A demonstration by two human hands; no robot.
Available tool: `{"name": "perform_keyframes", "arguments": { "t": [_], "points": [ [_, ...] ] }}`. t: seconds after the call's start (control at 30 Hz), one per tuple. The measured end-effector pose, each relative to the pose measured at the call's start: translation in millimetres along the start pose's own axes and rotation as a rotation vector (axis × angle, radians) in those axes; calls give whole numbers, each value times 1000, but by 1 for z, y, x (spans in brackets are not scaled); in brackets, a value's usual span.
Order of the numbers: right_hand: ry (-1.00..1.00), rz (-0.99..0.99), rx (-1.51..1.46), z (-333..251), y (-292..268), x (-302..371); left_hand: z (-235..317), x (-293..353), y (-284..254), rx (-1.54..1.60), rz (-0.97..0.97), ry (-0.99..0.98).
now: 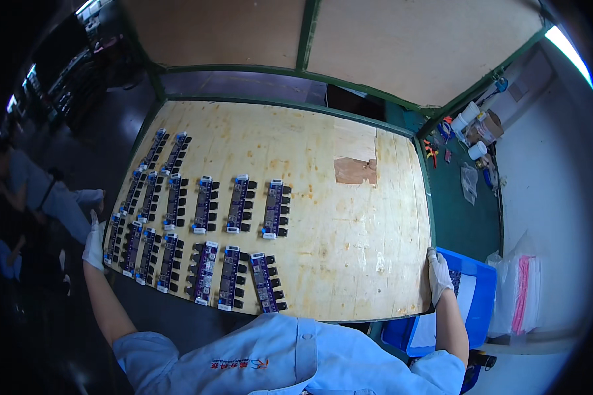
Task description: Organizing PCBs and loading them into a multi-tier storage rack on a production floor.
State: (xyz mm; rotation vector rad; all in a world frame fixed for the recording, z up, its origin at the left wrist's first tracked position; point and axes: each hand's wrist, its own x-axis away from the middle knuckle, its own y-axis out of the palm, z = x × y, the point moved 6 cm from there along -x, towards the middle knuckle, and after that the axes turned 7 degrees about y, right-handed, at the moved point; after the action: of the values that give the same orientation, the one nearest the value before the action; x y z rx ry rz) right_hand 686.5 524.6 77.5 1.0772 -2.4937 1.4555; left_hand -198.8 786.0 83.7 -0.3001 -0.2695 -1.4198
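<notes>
Both my hands wear white gloves and are at opposite side edges of a plywood tabletop (349, 263). My left hand (94, 247) is against the left edge, fingers stretched upward, with nothing seen in it. At the near right corner, my right hand (439, 276) closes over the edge; its fingers are partly hidden. Several purple circuit boards with black connectors lie in rough rows on the left half. One circuit board (115, 238) is nearest my left hand. Another circuit board (275, 209) ends the middle row, and a slightly tilted circuit board (265, 283) ends the near row.
A blue bin (484, 296) stands beside my right forearm, with white material inside. Beyond the table's right edge, a green surface (464, 197) carries orange-handled pliers (431, 153), cups and a plastic bag (468, 183). Green frame posts border the far side. Another person (46, 191) is at the left.
</notes>
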Motion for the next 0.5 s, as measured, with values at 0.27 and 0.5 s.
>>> {"name": "perform_keyframes", "arguments": {
  "t": [0.27,0.5],
  "points": [
    [-74,19,-195,-6,3,7,-9,-22,-32,-16,198,108],
    [-76,-24,-123,-5,13,-5,18,18,-3,-39,118,80]
  ]
}}
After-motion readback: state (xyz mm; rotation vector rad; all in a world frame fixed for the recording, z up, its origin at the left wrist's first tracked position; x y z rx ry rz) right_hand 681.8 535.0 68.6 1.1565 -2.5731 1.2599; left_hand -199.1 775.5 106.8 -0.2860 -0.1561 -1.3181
